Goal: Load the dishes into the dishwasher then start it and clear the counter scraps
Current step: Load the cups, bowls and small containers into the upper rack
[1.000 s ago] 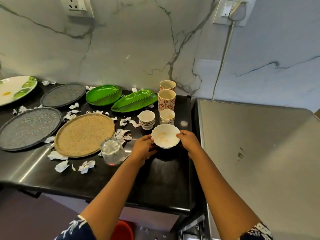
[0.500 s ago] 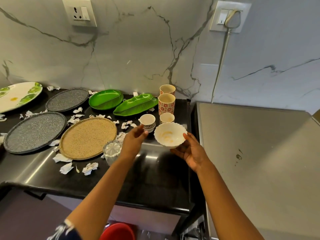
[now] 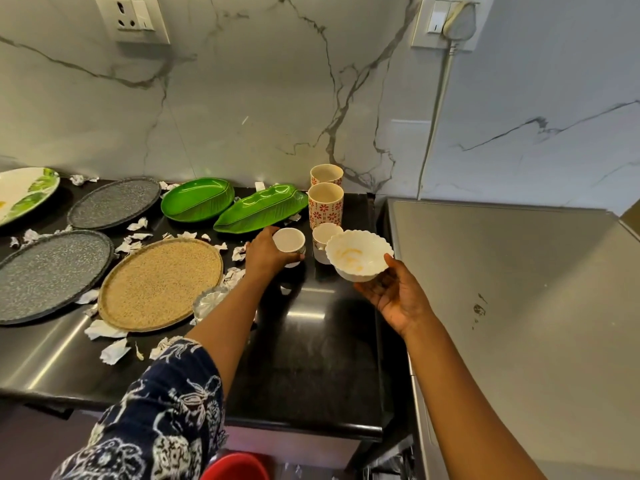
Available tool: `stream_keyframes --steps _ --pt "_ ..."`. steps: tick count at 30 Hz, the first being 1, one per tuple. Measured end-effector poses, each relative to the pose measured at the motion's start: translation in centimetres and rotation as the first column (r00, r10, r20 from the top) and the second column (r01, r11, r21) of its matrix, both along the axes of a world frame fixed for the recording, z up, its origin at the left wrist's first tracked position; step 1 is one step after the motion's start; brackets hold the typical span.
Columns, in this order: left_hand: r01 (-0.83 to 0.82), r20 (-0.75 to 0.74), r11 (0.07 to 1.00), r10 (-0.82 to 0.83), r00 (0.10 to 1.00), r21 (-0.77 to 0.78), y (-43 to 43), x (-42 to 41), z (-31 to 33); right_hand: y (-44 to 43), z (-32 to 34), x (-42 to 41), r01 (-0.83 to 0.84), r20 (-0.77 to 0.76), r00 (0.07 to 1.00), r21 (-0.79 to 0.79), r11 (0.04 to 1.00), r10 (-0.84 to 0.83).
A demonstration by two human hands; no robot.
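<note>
The fingers of the right hand point(image 3: 398, 296) are spread under a white scalloped bowl point(image 3: 358, 253), holding it from below at centre right of the frame; inside it there is an orange-yellow smear. The left hand point(image 3: 268, 255) closes around a small white cup point(image 3: 289, 241), which looks empty, on the glossy black counter point(image 3: 311, 358). Just behind the bowl stands another small cup point(image 3: 322, 237), then two tall mugs with red flowers point(image 3: 325, 206), one behind the other. To the left lie two green leaf-shaped dishes point(image 3: 259, 209), a round woven tan tray point(image 3: 161, 284) and two speckled grey plates point(image 3: 52, 275). Crumpled paper scraps point(image 3: 114, 351) are scattered between them. The left forearm covers partly a ribbed glass piece point(image 3: 209, 301).
</note>
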State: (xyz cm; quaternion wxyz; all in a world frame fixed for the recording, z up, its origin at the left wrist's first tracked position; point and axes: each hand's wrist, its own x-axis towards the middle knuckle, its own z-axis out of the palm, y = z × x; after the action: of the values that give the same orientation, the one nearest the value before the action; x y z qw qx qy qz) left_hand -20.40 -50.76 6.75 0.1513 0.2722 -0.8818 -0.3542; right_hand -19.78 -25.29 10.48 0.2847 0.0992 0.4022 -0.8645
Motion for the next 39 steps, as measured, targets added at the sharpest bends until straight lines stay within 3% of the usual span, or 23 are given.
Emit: stream_keyframes --steps 6,10,14,22,27,34,39 --pt "-0.022 -0.277 1.0 0.026 0.961 0.019 4.0 5.2 2.7 2.5 0.4 2.7 -0.001 -0.008 1.0 -0.094 0.996 0.0" --pt "0.076 -0.401 0.995 -0.044 0.915 0.065 9.1 11.8 4.4 6.2 1.3 6.1 -0.017 -0.078 0.997 -0.209 0.978 0.001" --pt "0.198 -0.461 0.955 -0.075 0.884 0.223 18.0 19.2 4.4 13.5 1.1 11.5 0.013 -0.081 0.996 -0.302 0.953 -0.039" --pt "0.25 -0.455 0.888 -0.053 0.889 0.385 37.3 30.1 1.2 30.6 -2.6 22.4 -0.072 -0.119 0.993 -0.413 0.908 0.024" --pt "0.308 -0.427 0.839 -0.101 0.898 0.449 46.8 34.2 -0.9 39.3 -6.5 27.8 -0.005 0.039 0.999 -0.416 0.91 0.023" --pt "0.31 -0.296 0.788 -0.17 0.94 0.532 54.2 36.0 -8.7 47.5 -15.6 31.2 0.089 0.141 0.99 -0.474 0.876 -0.025" --pt "0.261 -0.209 0.764 -0.167 0.963 0.59 56.3 36.3 -14.7 50.5 -20.3 31.2 0.23 0.237 0.959 -0.344 0.91 -0.153"
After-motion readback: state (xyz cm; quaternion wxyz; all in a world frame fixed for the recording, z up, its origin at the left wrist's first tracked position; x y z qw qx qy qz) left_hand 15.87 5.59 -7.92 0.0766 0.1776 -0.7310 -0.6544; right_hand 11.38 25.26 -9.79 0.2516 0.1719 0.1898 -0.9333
